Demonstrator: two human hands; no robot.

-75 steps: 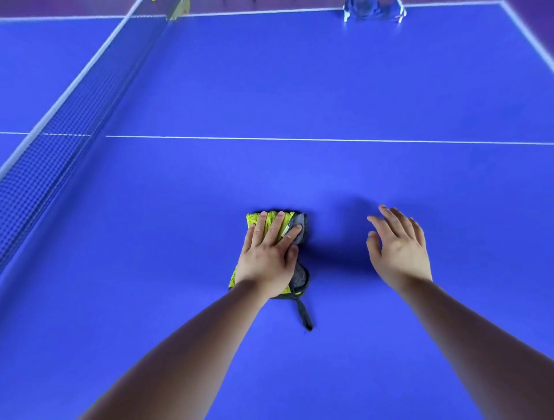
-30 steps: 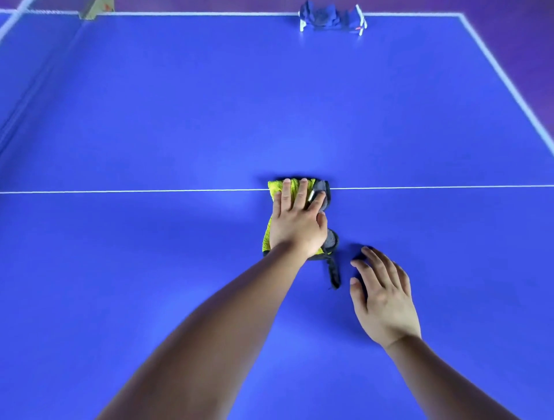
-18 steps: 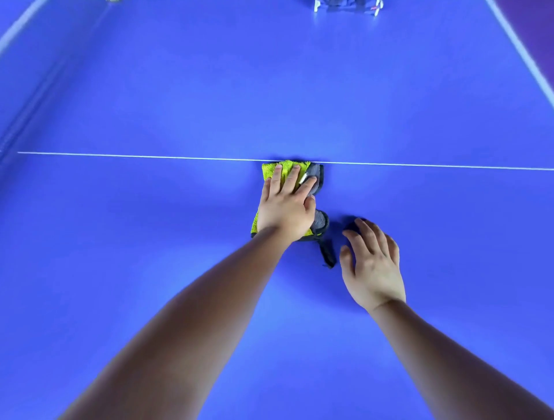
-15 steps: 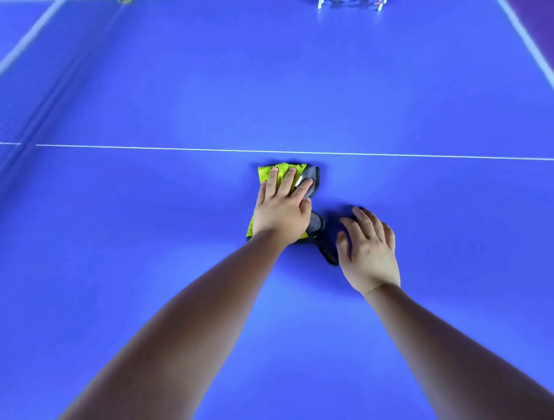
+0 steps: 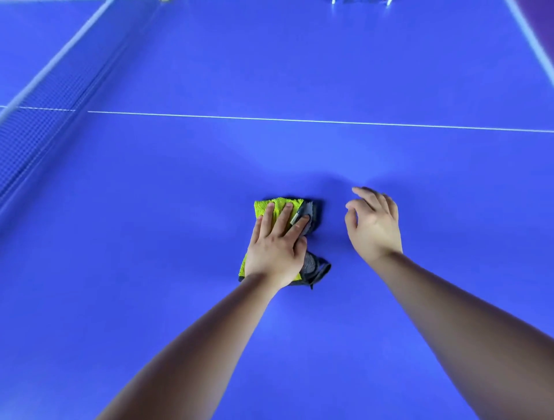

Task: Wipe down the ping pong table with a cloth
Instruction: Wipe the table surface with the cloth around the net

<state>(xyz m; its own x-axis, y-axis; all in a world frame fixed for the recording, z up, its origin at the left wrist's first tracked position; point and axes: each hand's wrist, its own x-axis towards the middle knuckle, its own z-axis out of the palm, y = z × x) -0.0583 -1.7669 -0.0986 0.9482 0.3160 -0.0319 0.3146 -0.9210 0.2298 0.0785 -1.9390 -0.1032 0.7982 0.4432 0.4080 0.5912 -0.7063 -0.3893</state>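
A folded yellow-green and grey cloth (image 5: 311,265) lies on the blue ping pong table (image 5: 180,210), near the middle of the view. My left hand (image 5: 277,247) presses flat on top of it, fingers straight and spread toward the far side. My right hand (image 5: 373,223) hovers just to the right of the cloth, fingers loosely bent, holding nothing. Most of the cloth is hidden under my left hand.
The net (image 5: 33,129) runs along the left side. A white centre line (image 5: 299,120) crosses the table beyond the hands. The white edge line (image 5: 530,39) marks the table's right side. A small metal-framed object (image 5: 359,2) sits at the far edge.
My left hand has pulled the cloth back from the white centre line toward me. My right hand has lifted off the table and moved apart from the cloth.
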